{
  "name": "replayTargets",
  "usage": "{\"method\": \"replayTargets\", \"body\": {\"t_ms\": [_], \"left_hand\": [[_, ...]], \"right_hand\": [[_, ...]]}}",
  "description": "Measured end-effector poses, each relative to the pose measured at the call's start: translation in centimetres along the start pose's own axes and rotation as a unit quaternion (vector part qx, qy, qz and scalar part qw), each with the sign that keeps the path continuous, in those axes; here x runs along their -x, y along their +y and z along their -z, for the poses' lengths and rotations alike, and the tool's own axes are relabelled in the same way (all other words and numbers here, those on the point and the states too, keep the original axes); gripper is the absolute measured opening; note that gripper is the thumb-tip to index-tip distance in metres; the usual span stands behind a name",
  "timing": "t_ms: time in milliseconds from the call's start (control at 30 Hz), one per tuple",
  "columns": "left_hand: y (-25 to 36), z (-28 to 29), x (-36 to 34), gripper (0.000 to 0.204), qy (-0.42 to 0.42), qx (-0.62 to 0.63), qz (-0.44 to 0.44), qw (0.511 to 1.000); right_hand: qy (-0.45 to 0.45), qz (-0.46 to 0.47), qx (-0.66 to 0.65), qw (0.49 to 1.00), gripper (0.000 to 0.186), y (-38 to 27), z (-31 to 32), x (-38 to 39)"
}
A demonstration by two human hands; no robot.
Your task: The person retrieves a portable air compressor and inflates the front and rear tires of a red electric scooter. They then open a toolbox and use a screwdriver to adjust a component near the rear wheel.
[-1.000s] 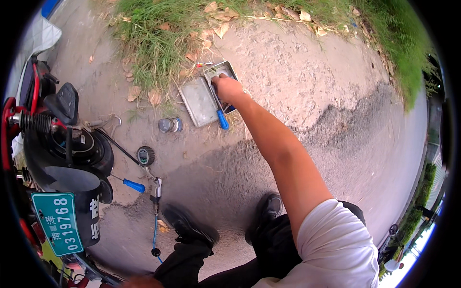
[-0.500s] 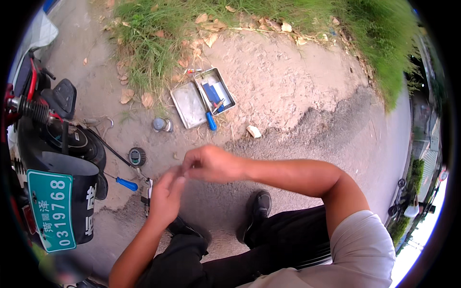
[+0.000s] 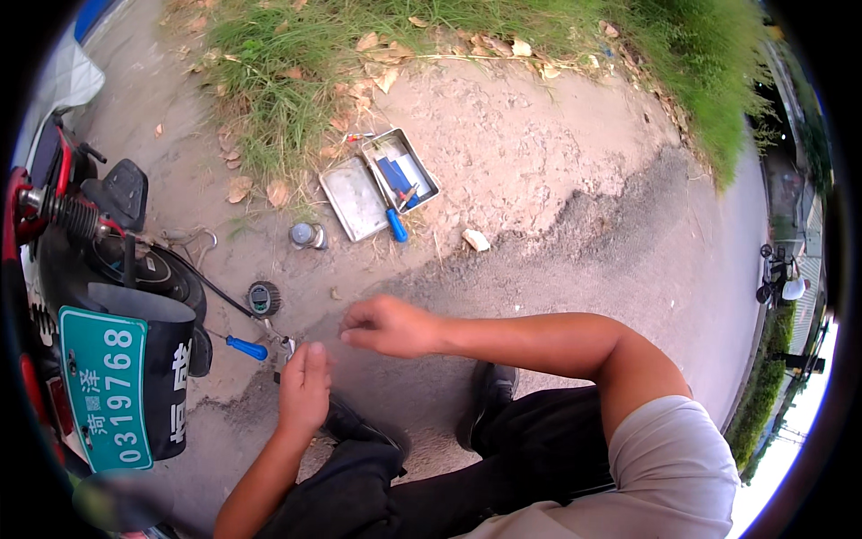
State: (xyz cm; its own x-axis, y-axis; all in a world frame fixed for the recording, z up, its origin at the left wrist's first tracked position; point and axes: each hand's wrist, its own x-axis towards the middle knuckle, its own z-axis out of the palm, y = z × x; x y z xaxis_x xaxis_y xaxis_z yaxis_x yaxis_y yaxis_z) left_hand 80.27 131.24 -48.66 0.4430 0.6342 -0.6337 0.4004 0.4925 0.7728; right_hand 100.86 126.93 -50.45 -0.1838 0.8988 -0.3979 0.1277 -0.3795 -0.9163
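My left hand (image 3: 305,388) is low in front of me, its thumb and fingers drawn together; anything between them is too small to make out. To its upper right, my right hand (image 3: 392,326) hovers apart from it with curled fingers, thumb near the index finger; what it may hold is hidden. Close to my left hand lie a metal fitting (image 3: 285,346) and a blue-handled tool (image 3: 247,348), whose thin shaft points at the wheel. A round gauge with a small display (image 3: 263,298) rests on the ground beside a black hose (image 3: 211,280).
A motorbike with a green plate (image 3: 105,388) and black mudguard (image 3: 166,395) fills the left side. Ahead are a lidded jar (image 3: 308,236) and an open metal box (image 3: 431,193) holding tools, a blue-handled tool (image 3: 397,226) across it. A pale stone (image 3: 476,240) lies beyond my right hand.
My hands, joined at the fingertips before, have come apart. The left has dropped a little lower, and the right has moved slightly down and right. The view has shifted slightly.
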Motion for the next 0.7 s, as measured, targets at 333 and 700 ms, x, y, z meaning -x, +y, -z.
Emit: {"method": "replayTargets", "body": {"t_ms": [333,700], "left_hand": [[0.5,0.2,0.8,0.015,-0.011,0.027,-0.074,0.997],[1.3,0.7,1.0,0.009,-0.072,0.248,-0.046,0.965]], "right_hand": [[0.031,0.018,-0.190,0.981,0.018,-1.0,-1.5,-0.5],[-0.058,0.142,-0.190,0.970,0.020,-1.6,-1.0,-0.2]]}}
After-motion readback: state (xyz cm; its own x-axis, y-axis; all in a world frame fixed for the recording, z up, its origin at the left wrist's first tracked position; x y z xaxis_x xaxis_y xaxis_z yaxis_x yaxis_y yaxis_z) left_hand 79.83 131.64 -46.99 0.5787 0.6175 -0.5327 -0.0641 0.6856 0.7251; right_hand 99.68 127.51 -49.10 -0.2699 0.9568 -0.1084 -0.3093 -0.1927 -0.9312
